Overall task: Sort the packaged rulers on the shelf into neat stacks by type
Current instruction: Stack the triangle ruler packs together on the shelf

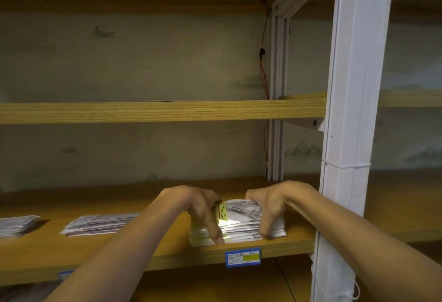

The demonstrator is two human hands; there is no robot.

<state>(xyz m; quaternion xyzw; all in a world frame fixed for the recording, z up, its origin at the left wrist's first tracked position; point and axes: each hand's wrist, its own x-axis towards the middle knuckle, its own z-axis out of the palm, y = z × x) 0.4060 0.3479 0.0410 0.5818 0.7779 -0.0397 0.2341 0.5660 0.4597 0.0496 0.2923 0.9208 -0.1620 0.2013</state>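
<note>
A stack of packaged rulers [241, 226] in clear wrappers, one with a yellow label, lies at the right end of the wooden shelf [167, 251]. My left hand [203, 208] grips the stack's left side, thumb down its front edge. My right hand [270, 206] grips the right side, fingers curled over the top. Two other ruler stacks lie further left: one in the middle [95, 224], partly behind my left forearm, and one at the far left edge [16, 225].
A white upright post [346, 134] stands just right of the held stack. A blue and yellow price tag [242, 256] hangs on the shelf's front edge. Another wooden shelf [155, 111] runs above. A red cable [263, 70] runs down the back corner.
</note>
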